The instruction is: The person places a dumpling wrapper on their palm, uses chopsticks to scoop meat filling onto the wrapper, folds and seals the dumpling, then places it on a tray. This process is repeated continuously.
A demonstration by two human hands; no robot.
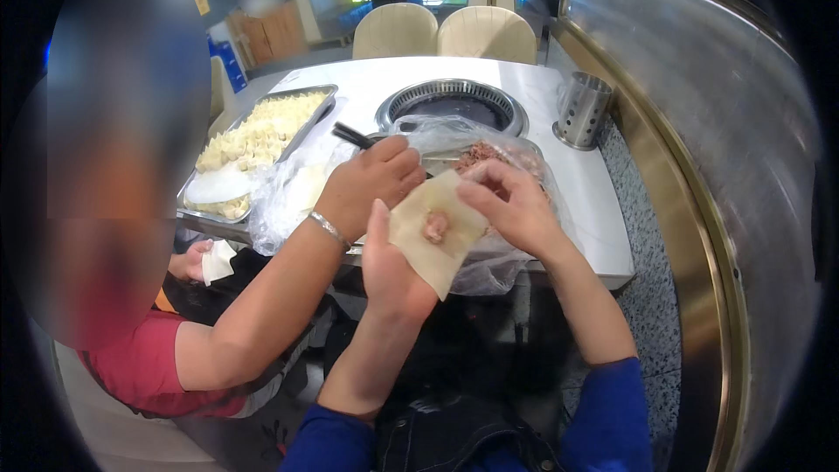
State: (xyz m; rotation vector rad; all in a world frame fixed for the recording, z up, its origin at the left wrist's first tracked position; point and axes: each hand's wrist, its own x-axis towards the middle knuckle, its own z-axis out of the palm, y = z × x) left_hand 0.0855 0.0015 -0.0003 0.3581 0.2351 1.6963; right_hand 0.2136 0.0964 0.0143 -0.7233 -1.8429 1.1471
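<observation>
My left hand (391, 267) lies palm up and holds a square pale dumpling wrapper (437, 232) with a small lump of pink meat filling (434, 227) at its middle. My right hand (514, 205) pinches the wrapper's upper right edge with its fingertips. Just behind them sits a container of minced meat filling (479, 156) wrapped in a clear plastic bag. A person in a red shirt sits at my left; that person's hand (371, 183) holds black chopsticks (351, 135) over the bag and crosses in front of my left hand.
A metal tray (297, 135) of folded dumplings stands at the left of the white table (594, 201). A round grill (452, 103) is set in the table's middle, a perforated metal cup (582, 109) to its right. A curved steel wall (699, 122) is on the right, chairs behind.
</observation>
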